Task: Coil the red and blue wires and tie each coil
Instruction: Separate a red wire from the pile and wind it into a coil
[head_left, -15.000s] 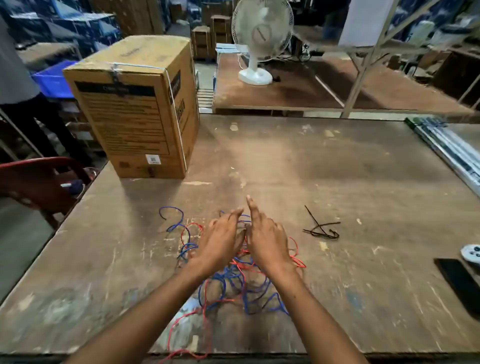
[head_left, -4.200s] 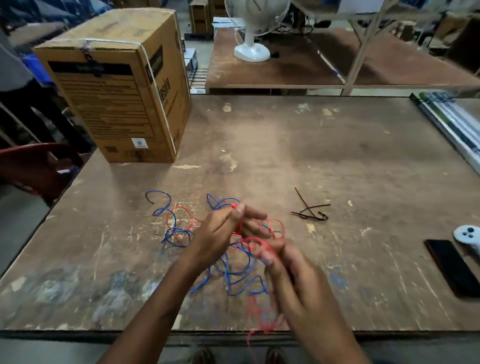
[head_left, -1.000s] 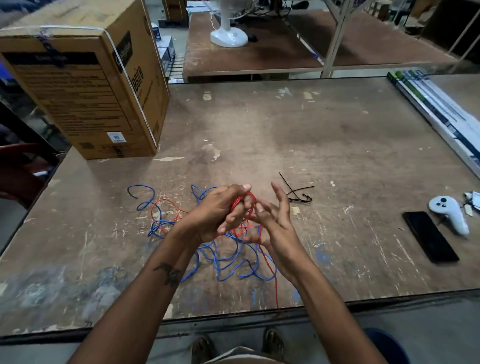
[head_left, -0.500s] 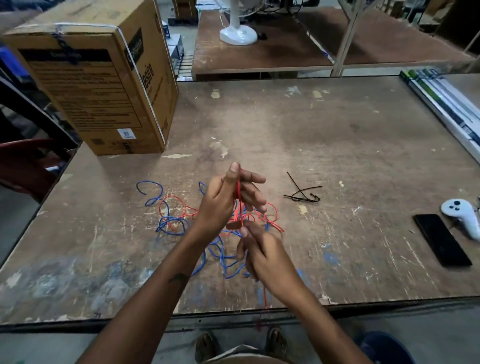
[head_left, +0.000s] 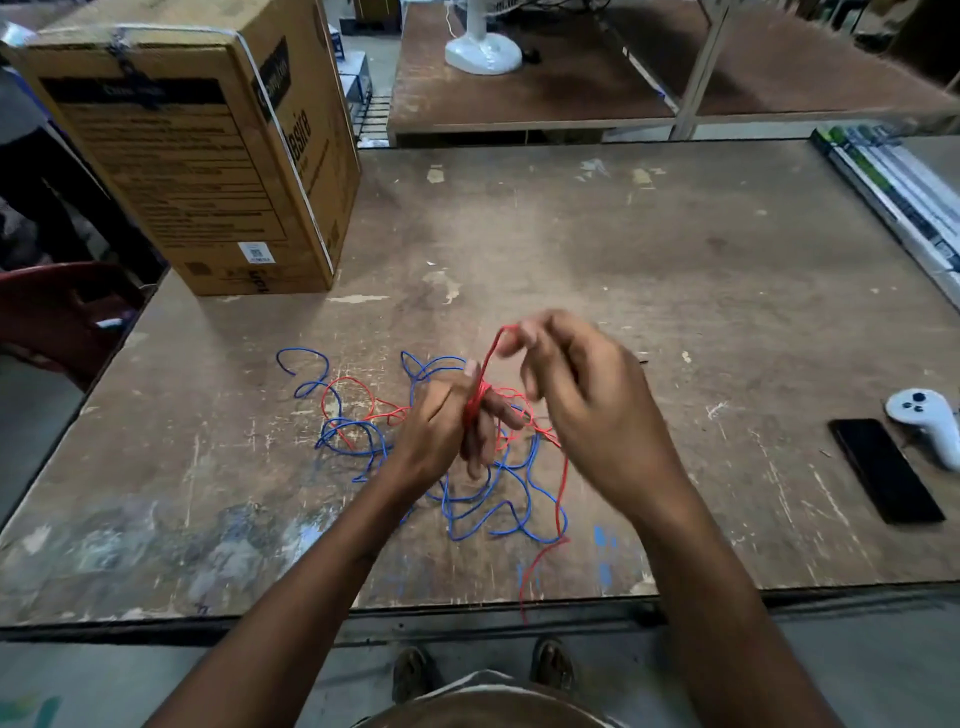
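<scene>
1. Red wire (head_left: 475, 410) is wound in a few turns around the fingers of your left hand (head_left: 441, 426), whose thumb presses the turns in place just above the table (head_left: 623, 249).
2. Your right hand (head_left: 576, 384) is raised beside it, pinching the same wire at its fingertips and drawing a strand up from the coil. This hand is blurred, so the exact pinch is hard to see.
3. Loose red wire trails from the coil down the table and hangs over the near edge.
4. Blue wire (head_left: 488, 499) lies uncoiled on the table under and to the left of your hands, crossed in several places by red loops.
5. Risk: the red tail seems threaded through the blue loops, so pulling it in may drag the blue wire along or knot them together.
6. Risk: if your left thumb lifts, the springy turns may slide off your fingers and open up.
7. Risk: the hanging tail may catch on the table edge.
8. Black ties (head_left: 641, 358) lie just beyond your right hand, mostly hidden by it, so reaching for one means freeing a hand from the coil.
9. A cardboard box (head_left: 208, 156) stands at the far left. Its printed text is too blurred to read.
10. A black phone (head_left: 883, 470) and a white controller (head_left: 930, 421) lie at the right, well apart from the wires.
</scene>
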